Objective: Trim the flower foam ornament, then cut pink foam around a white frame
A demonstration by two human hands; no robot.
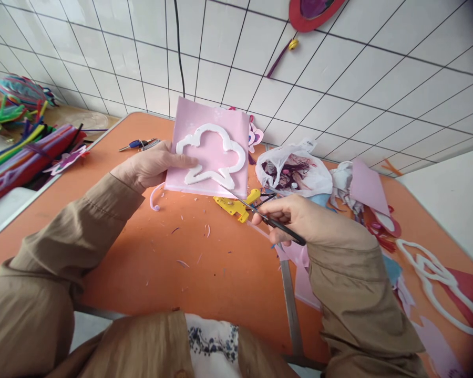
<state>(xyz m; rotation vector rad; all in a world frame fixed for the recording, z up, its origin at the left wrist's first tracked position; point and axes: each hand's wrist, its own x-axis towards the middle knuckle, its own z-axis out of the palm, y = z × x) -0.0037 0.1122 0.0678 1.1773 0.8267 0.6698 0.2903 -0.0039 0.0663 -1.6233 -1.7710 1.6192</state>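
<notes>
My left hand (pixel 152 164) grips a pink foam sheet (pixel 213 113) by its left edge, thumb lying on the front. On that sheet sits a white flower-like outline (pixel 236 149), thick and rounded. My right hand (pixel 295 218) is closed round a pair of dark-handled scissors (pixel 278 226). Their blades point up and left, and the tips meet the lower edge of the sheet near the outline's bottom lobe. Whether the blades are apart I cannot tell. A yellow glue gun (pixel 232 206) lies on the table just behind the scissors, partly hidden by the sheet.
Small scraps dot the orange table (pixel 173 294). At the right lie a white plastic bag (pixel 319 176) with dark stringy bits, pink foam pieces (pixel 366 184) and a white loop (pixel 429 273). Keys (pixel 137 143) rest at back left, near bundled pipe cleaners (pixel 31 163). A tiled wall stands behind.
</notes>
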